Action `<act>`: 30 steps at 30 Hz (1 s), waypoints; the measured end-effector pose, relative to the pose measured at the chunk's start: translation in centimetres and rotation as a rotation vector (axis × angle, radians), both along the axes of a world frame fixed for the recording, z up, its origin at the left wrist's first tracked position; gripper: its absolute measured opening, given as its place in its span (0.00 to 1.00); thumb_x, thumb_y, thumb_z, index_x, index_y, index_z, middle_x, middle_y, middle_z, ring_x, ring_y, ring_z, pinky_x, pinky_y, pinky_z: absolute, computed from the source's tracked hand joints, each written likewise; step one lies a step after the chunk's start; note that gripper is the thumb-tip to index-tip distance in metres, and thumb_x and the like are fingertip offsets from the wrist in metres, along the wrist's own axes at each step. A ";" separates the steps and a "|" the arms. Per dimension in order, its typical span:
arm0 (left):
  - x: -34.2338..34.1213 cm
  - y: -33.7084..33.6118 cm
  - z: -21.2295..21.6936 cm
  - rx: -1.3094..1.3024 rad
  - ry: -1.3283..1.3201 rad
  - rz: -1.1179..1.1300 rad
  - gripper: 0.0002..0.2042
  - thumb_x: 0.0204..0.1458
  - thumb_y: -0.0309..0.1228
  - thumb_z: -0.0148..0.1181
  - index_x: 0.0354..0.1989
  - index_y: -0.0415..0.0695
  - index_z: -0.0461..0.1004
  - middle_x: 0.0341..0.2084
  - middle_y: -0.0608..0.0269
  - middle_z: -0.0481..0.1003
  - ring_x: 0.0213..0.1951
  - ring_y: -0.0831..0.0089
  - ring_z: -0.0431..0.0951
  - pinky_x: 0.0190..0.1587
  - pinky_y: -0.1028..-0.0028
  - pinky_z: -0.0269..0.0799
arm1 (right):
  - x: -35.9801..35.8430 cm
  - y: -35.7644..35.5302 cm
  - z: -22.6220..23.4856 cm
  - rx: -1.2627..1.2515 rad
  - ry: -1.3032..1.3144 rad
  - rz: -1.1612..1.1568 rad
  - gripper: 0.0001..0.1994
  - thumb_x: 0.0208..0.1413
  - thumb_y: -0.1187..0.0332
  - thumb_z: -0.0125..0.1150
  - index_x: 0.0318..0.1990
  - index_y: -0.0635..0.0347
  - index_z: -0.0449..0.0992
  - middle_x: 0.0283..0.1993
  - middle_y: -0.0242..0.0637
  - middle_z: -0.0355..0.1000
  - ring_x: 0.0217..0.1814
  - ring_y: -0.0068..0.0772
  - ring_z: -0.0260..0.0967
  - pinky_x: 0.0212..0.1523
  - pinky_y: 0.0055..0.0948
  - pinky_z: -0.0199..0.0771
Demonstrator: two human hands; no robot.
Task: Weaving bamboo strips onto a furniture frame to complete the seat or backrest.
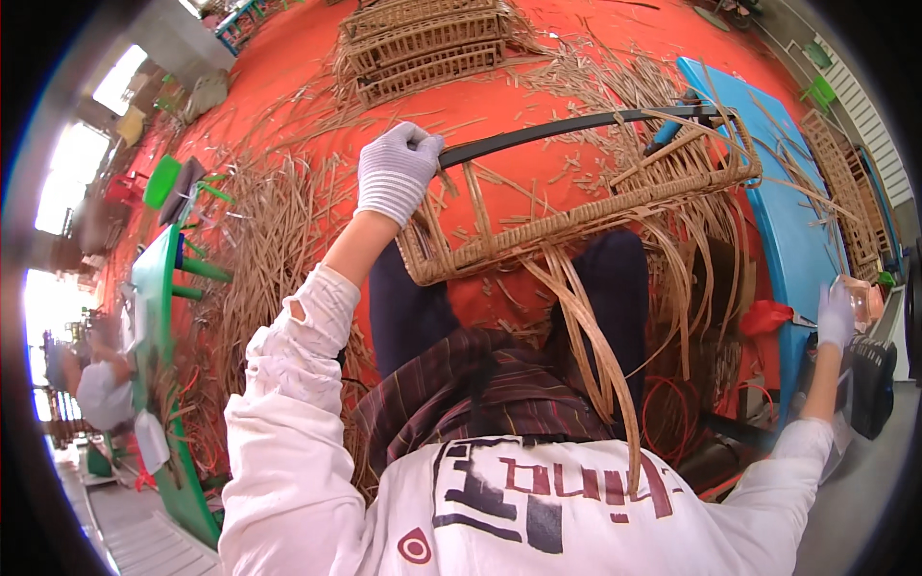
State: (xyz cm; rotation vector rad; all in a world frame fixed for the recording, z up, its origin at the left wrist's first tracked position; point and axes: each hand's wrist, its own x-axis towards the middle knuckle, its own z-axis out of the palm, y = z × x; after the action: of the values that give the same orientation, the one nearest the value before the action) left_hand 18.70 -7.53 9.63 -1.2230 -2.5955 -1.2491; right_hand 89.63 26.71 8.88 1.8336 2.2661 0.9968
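Note:
My left hand (397,171), in a striped white glove, is closed on the left end of a woven rattan frame (586,213), where a flat black strip (576,123) runs along its far side. The frame stretches across above my knees. Long loose strands (591,336) hang from it toward my lap. Far to the right, my gloved right hand (836,315) reaches over the edge of the blue table, beside a clear pinkish container (863,300). Blur hides its fingers, so whether it holds anything is unclear.
The blue table (783,221) runs along my right, with a blue-and-black tool (674,125) at its far end. Cut strips (279,240) litter the red floor. Stacked woven frames (423,48) stand ahead. At left are a green table (158,317) and another person (101,389).

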 end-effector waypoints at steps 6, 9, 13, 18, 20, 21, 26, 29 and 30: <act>-1.1 -1.6 -0.6 -0.118 -0.040 0.063 0.12 0.51 0.40 0.61 0.29 0.43 0.80 0.21 0.57 0.79 0.27 0.61 0.80 0.36 0.66 0.76 | -40.8 -17.3 7.6 -0.245 0.872 1.168 0.09 0.57 0.73 0.63 0.45 0.61 0.79 0.43 0.39 0.78 0.45 0.36 0.76 0.50 0.31 0.73; -0.5 -1.1 0.0 -0.113 -0.086 0.042 0.12 0.52 0.41 0.61 0.29 0.44 0.80 0.22 0.55 0.79 0.29 0.60 0.81 0.38 0.64 0.76 | -48.8 -21.9 6.3 -0.171 0.775 1.566 0.12 0.50 0.64 0.69 0.42 0.54 0.79 0.40 0.36 0.76 0.44 0.36 0.73 0.46 0.35 0.72; -1.5 -0.6 -0.6 -0.127 -0.045 0.053 0.13 0.52 0.42 0.59 0.29 0.45 0.79 0.23 0.53 0.79 0.31 0.55 0.81 0.40 0.62 0.76 | -55.1 -25.9 3.1 -0.278 0.513 1.551 0.18 0.44 0.57 0.72 0.41 0.54 0.78 0.40 0.34 0.71 0.45 0.38 0.69 0.47 0.37 0.70; -2.9 -0.6 -0.9 -0.165 -0.044 0.040 0.14 0.51 0.43 0.57 0.30 0.46 0.79 0.26 0.53 0.80 0.32 0.53 0.81 0.42 0.60 0.76 | -59.3 -25.6 -0.7 -0.147 0.329 1.397 0.16 0.43 0.58 0.70 0.36 0.55 0.76 0.35 0.34 0.66 0.41 0.38 0.67 0.44 0.38 0.69; -3.1 -1.0 -0.7 -0.147 -0.050 0.049 0.13 0.52 0.43 0.57 0.31 0.46 0.79 0.26 0.53 0.80 0.33 0.54 0.81 0.42 0.60 0.76 | -60.1 -25.5 -0.8 -0.098 0.336 1.484 0.14 0.45 0.59 0.68 0.36 0.55 0.76 0.34 0.34 0.67 0.41 0.38 0.67 0.43 0.36 0.69; -3.3 -1.1 -0.4 -0.131 -0.049 0.046 0.13 0.52 0.43 0.57 0.31 0.46 0.79 0.26 0.53 0.80 0.33 0.54 0.81 0.43 0.61 0.75 | -60.4 -25.5 -0.6 -0.045 0.349 1.559 0.12 0.46 0.61 0.67 0.36 0.55 0.77 0.34 0.34 0.67 0.40 0.37 0.68 0.43 0.35 0.69; -4.1 -1.7 0.2 -0.117 -0.096 0.019 0.14 0.54 0.43 0.58 0.33 0.46 0.79 0.26 0.52 0.80 0.34 0.54 0.81 0.43 0.61 0.75 | -61.3 -25.6 0.2 -0.083 0.351 1.684 0.09 0.48 0.66 0.62 0.37 0.57 0.76 0.34 0.36 0.69 0.40 0.38 0.69 0.44 0.36 0.70; -3.9 -1.7 0.2 -0.110 -0.054 0.040 0.14 0.55 0.43 0.57 0.35 0.45 0.79 0.26 0.51 0.79 0.34 0.53 0.81 0.43 0.59 0.75 | -61.2 -25.5 0.3 -0.144 0.352 1.717 0.09 0.48 0.68 0.61 0.37 0.59 0.76 0.35 0.37 0.69 0.41 0.40 0.69 0.45 0.37 0.71; -3.7 -1.7 0.3 -0.111 -0.030 0.056 0.14 0.56 0.43 0.56 0.35 0.45 0.78 0.26 0.51 0.79 0.34 0.53 0.80 0.42 0.59 0.75 | -61.2 -25.5 0.3 -0.177 0.369 1.726 0.09 0.48 0.69 0.60 0.37 0.60 0.76 0.35 0.38 0.69 0.42 0.40 0.69 0.46 0.38 0.71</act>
State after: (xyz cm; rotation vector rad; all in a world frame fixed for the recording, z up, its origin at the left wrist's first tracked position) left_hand 15.03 -9.24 9.90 -1.1466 -2.7343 -1.1366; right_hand 28.45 1.18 9.13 -0.5052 3.6990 0.2927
